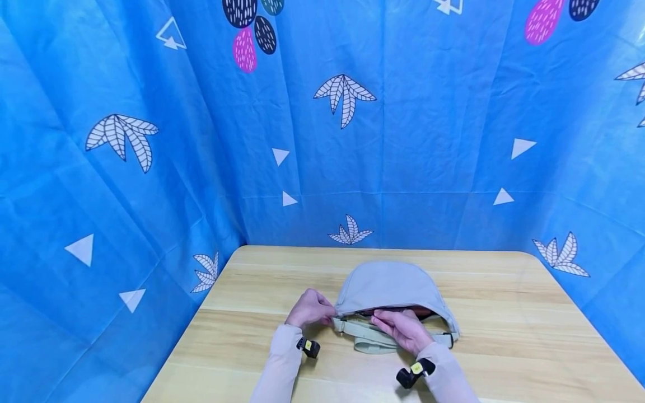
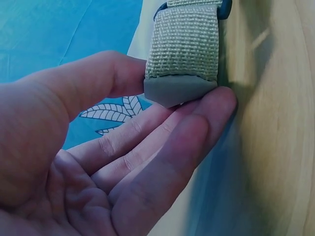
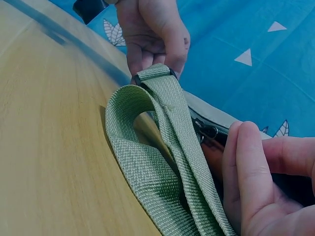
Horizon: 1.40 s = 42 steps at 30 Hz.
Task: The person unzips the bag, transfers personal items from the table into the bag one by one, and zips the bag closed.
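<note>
A pale grey waist bag (image 1: pixel 390 282) lies on the table with its zipped opening toward me. Its light green webbing strap (image 3: pixel 147 162) is folded in loops along the front. My left hand (image 1: pixel 309 309) pinches the bag's left corner, at the grey tab (image 2: pixel 179 89) where the strap is sewn on. At the middle of the opening is my right hand (image 1: pixel 403 329), thumb and fingers close together; what lies between them is hidden. Something brown (image 1: pixel 420 310) shows inside the opening. A metal zipper pull (image 3: pixel 209 132) sits toward the left end, apart from the right fingers.
The bag rests on a light wooden table (image 1: pixel 252 280). A dark strap buckle (image 1: pixel 445 338) is at the bag's right corner. Blue patterned curtain (image 1: pixel 428 140) stands behind the table and along both sides. Each wrist carries a small black camera (image 1: pixel 415 372).
</note>
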Each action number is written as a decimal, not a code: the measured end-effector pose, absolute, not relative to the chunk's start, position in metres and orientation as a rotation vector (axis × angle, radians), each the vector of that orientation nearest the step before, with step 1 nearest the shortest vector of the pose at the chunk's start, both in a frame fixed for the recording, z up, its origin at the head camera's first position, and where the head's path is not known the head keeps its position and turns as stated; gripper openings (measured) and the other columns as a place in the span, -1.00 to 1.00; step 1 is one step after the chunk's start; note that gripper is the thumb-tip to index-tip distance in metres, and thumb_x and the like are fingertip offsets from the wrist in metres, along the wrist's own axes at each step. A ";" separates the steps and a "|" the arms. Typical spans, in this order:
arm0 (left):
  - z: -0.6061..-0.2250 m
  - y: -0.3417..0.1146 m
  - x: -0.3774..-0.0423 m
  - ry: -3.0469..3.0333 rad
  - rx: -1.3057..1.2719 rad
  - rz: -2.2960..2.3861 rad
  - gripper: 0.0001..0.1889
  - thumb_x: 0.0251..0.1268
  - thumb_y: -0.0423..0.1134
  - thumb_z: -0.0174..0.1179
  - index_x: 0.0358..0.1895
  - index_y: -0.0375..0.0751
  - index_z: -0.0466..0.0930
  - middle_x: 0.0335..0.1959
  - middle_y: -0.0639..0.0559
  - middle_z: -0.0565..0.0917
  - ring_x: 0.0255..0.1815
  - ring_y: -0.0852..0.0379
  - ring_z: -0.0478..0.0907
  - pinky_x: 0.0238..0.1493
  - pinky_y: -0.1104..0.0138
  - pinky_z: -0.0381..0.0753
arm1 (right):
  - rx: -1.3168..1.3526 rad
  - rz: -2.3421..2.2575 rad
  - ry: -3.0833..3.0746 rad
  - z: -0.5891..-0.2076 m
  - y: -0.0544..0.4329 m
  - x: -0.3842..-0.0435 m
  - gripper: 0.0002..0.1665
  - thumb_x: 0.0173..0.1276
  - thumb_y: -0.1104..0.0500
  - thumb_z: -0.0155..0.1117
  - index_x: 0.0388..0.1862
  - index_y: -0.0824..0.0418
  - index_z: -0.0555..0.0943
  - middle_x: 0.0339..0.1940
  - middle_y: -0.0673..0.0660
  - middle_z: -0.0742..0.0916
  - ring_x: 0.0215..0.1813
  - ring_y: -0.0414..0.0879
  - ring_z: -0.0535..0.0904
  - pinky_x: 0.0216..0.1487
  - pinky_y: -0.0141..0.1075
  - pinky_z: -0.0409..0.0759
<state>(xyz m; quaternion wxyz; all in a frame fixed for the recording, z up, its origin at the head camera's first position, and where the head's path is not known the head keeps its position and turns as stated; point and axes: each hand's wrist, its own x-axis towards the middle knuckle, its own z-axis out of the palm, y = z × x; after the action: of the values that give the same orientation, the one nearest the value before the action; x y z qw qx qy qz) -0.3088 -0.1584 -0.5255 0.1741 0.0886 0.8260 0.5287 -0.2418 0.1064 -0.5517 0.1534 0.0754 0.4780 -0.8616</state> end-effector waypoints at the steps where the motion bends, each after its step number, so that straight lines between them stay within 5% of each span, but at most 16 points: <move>1: -0.526 -0.159 -0.309 2.333 0.253 1.510 -0.86 0.08 -0.45 0.43 -0.27 -0.40 0.78 -0.39 -0.16 0.81 -0.48 0.05 0.78 -0.29 0.26 0.84 | 0.216 -2.470 1.370 -0.551 0.107 -0.242 -0.71 0.43 0.51 0.18 0.10 0.56 0.55 -0.16 0.18 0.80 -0.04 -0.06 0.80 0.18 -0.38 0.73; 6: -0.527 -0.160 -0.310 2.304 0.245 1.530 -0.86 0.10 -0.45 0.42 -0.25 -0.41 0.79 -0.39 -0.18 0.82 -0.49 0.08 0.78 -0.31 0.29 0.83 | 0.211 -2.467 1.365 -0.550 0.108 -0.241 -0.73 0.43 0.52 0.18 0.08 0.55 0.57 -0.17 0.18 0.81 -0.03 -0.05 0.80 0.16 -0.39 0.73; 14: -0.526 -0.160 -0.311 2.311 0.241 1.484 -0.89 0.12 -0.43 0.43 -0.27 -0.37 0.79 -0.46 -0.13 0.81 -0.56 0.16 0.74 -0.40 0.36 0.80 | 0.223 -2.461 1.388 -0.550 0.109 -0.240 -0.49 0.44 0.51 0.17 0.30 0.70 0.33 -0.16 0.18 0.80 -0.02 -0.04 0.80 0.16 -0.39 0.73; 32: -0.523 -0.157 -0.306 2.342 0.263 1.470 -0.91 0.07 -0.44 0.44 -0.32 -0.35 0.78 -0.49 -0.13 0.80 -0.59 0.16 0.72 -0.43 0.34 0.80 | 0.234 -2.452 1.399 -0.548 0.111 -0.238 -0.42 0.44 0.50 0.18 0.35 0.71 0.26 -0.16 0.17 0.80 -0.02 -0.06 0.80 0.17 -0.39 0.73; 42: -0.524 -0.158 -0.307 2.335 0.265 1.463 -0.92 0.07 -0.43 0.44 -0.33 -0.33 0.78 -0.51 -0.11 0.79 -0.58 0.16 0.72 -0.42 0.36 0.79 | 0.236 -2.431 1.428 -0.550 0.113 -0.238 -0.69 0.41 0.49 0.25 0.10 0.57 0.56 -0.21 0.17 0.83 -0.09 -0.05 0.82 0.12 -0.33 0.77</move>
<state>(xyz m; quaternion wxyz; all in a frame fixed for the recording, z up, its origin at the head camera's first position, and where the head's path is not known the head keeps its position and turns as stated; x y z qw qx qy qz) -0.3075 -0.1578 -0.5241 0.1858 0.0940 0.8288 0.5193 -0.2380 0.1133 -0.5502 0.1557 0.0823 0.4985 -0.8488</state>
